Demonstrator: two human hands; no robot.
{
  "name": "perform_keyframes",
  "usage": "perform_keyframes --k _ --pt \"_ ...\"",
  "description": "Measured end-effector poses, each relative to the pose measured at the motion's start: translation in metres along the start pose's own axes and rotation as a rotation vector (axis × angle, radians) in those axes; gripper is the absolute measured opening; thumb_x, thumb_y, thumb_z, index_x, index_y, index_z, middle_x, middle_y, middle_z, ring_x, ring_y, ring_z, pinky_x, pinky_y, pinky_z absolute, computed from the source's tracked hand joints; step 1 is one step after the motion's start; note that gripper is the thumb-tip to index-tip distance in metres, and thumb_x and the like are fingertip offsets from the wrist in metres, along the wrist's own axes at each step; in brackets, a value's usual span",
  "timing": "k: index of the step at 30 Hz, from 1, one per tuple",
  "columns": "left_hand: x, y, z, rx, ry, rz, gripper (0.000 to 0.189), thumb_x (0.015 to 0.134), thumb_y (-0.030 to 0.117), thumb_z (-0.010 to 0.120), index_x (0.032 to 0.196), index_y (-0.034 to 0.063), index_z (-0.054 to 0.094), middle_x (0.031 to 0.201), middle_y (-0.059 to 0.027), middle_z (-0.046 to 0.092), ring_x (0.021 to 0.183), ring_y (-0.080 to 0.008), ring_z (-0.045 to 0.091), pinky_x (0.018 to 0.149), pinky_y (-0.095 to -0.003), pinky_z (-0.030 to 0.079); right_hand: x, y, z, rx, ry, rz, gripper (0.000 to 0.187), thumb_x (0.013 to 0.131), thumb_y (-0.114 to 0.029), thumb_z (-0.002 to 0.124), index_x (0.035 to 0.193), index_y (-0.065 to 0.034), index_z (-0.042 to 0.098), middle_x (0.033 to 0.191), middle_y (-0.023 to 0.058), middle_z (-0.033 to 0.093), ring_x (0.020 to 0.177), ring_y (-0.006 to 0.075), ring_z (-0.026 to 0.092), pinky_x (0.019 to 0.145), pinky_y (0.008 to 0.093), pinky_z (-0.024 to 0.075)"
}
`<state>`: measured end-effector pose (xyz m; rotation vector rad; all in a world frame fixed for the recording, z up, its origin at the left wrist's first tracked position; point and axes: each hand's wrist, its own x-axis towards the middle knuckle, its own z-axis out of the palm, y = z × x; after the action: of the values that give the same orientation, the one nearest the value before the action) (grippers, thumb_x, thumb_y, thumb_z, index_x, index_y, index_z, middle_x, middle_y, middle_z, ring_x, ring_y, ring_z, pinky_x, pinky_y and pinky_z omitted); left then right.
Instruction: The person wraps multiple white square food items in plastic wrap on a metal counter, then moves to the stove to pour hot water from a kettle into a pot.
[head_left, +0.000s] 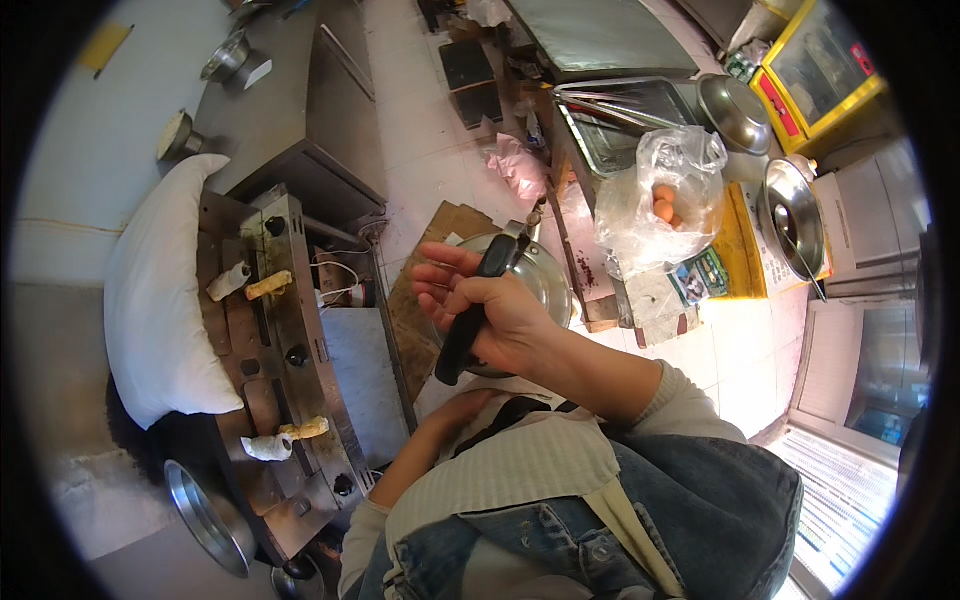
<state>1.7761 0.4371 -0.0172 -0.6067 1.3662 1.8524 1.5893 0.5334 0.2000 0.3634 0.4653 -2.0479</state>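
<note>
A black handle (456, 349) with a metal end crosses the palm of my right hand (499, 319). The thumb lies over it while the fingers are stretched out, palm turned up. Beneath that hand sits a round shiny metal vessel or lid (551, 281), mostly covered by the hand and handle. Low against my front is my left hand (472, 406), near the vessel's lower edge. Its fingers are largely hidden, so what it touches cannot be made out.
To the left stands a metal cooking appliance (281, 315) with knobs, wrapped handles and a white cushion (161, 300). Brown cardboard (420, 322) lies on the floor. On the right are a plastic bag with eggs (664, 206), a metal tray (600, 150) and a steel bowl (795, 206).
</note>
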Motion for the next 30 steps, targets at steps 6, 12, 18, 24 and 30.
perform_keyframes --k 6,12,18,24,30 --pt "0.004 0.026 0.017 0.852 0.033 0.5 0.039 0.096 0.029 0.047 0.122 0.0042 0.062 0.127 -0.0172 0.06 0.12 -0.0284 0.054 0.104 -0.0348 0.037 0.008 -0.002 -0.005 0.023 0.0 0.041 0.059 0.07 0.019 0.043 0.124 -0.0011 0.055 0.11 0.0129 0.06 0.098 0.024 0.059 0.086 0.0327 0.054" --pt "0.032 0.035 0.014 0.745 -0.107 0.182 0.044 0.098 0.037 0.044 0.131 0.0129 0.059 0.137 -0.0103 0.055 0.127 -0.0244 0.048 0.11 -0.0337 0.03 0.025 -0.011 -0.01 -0.043 0.083 0.074 0.061 0.067 0.018 0.043 0.123 -0.0029 0.054 0.106 0.012 0.059 0.091 0.0223 0.059 0.076 0.0276 0.054" --pt "0.035 0.042 -0.012 0.533 -0.131 0.15 0.049 0.098 0.044 0.047 0.133 0.0123 0.058 0.137 -0.0113 0.055 0.127 -0.0236 0.048 0.108 -0.032 0.032 0.054 -0.033 -0.013 -0.038 0.119 0.09 0.062 0.071 0.02 0.044 0.125 -0.007 0.054 0.104 0.0099 0.059 0.091 0.0219 0.058 0.077 0.0284 0.0539" --pt "0.059 0.061 -0.072 0.654 -0.14 0.08 0.05 0.099 0.044 0.045 0.136 0.0112 0.054 0.138 -0.0131 0.054 0.127 -0.0232 0.048 0.108 -0.0311 0.032 0.108 -0.058 -0.008 -0.02 0.162 -0.007 0.066 0.066 0.02 0.044 0.126 -0.0044 0.056 0.103 0.0084 0.061 0.09 0.022 0.058 0.078 0.0319 0.0519" --pt "0.116 0.154 -0.133 0.627 -0.336 0.102 0.05 0.098 0.041 0.044 0.126 0.002 0.06 0.129 -0.0111 0.059 0.117 -0.0207 0.053 0.104 -0.0303 0.035 0.173 -0.093 0.016 -0.01 0.138 -0.109 0.062 0.072 0.019 0.044 0.127 -0.0068 0.055 0.104 0.0096 0.058 0.09 0.022 0.058 0.079 0.0316 0.0533"
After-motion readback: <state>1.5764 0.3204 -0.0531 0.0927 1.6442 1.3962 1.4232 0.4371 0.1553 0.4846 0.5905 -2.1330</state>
